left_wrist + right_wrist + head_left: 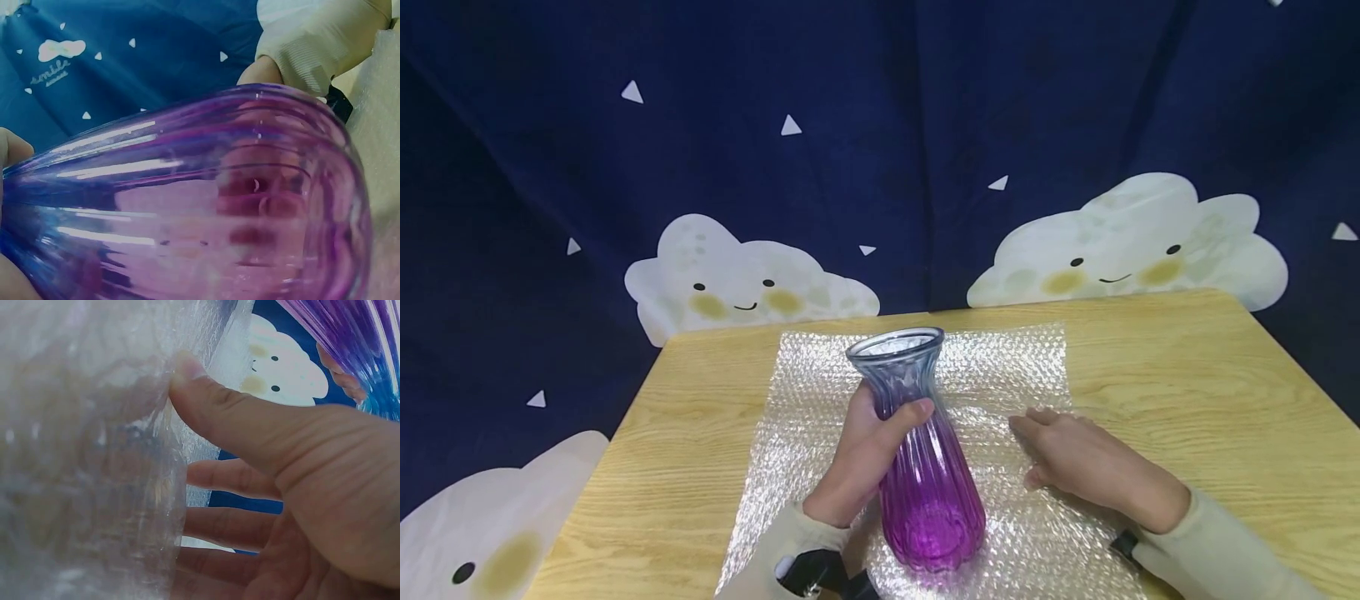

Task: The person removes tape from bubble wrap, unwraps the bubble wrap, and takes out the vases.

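Note:
My left hand (868, 446) grips a ribbed glass vase (928, 492) round its narrow neck, thumb across the front. The vase fades from clear blue-grey at the flared rim to purple at the base, and it leans with its mouth away from me. Under it lies a sheet of bubble wrap (1022, 367). On the sheet's right side rests my right hand (1086, 458), fingers extended. In the right wrist view the thumb touches the bubble wrap (81, 456), and a fold hides the other fingertips. The vase (187, 206) fills most of the left wrist view.
The wrap is spread over a light wood-grain table (1187, 375). Behind the table hangs a dark blue curtain (880, 108) printed with white clouds and small triangles. Dark straps (820, 571) circle both sleeved wrists.

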`<state>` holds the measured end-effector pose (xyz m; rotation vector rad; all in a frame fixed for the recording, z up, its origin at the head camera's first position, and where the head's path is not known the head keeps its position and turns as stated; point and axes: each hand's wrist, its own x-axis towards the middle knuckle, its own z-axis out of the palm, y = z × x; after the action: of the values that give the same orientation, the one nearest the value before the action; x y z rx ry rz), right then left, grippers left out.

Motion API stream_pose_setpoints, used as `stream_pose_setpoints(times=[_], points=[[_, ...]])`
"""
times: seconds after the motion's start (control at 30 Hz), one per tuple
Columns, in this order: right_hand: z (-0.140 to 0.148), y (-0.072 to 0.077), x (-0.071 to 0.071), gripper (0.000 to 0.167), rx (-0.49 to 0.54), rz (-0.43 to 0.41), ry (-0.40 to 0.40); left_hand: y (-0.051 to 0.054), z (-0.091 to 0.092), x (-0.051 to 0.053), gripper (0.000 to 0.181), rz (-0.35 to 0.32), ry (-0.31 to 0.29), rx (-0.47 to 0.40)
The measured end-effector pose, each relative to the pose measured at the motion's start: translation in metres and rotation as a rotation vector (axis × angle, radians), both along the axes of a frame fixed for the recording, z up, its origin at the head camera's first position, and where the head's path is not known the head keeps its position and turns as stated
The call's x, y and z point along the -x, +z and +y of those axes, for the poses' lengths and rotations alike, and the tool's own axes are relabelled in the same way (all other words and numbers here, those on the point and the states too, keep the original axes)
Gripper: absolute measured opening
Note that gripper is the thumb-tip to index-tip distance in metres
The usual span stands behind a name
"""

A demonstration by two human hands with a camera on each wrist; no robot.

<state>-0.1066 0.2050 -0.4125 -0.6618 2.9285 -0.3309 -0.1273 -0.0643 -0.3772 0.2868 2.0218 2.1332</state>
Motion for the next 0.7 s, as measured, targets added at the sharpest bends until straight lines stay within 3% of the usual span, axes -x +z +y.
stream_pose_setpoints(times=[0.3, 0.7], points=[[-0.001, 0.002, 0.0, 0.083, -0.01, -0.013, -0.006, 0.003, -0.011, -0.002, 0.07, -0.004, 0.081, 0.059], [-0.001, 0.002, 0.001, 0.082, -0.005, -0.029, -0.006, 0.007, -0.029, 0.0, 0.063, 0.044, 0.167, 0.092]])
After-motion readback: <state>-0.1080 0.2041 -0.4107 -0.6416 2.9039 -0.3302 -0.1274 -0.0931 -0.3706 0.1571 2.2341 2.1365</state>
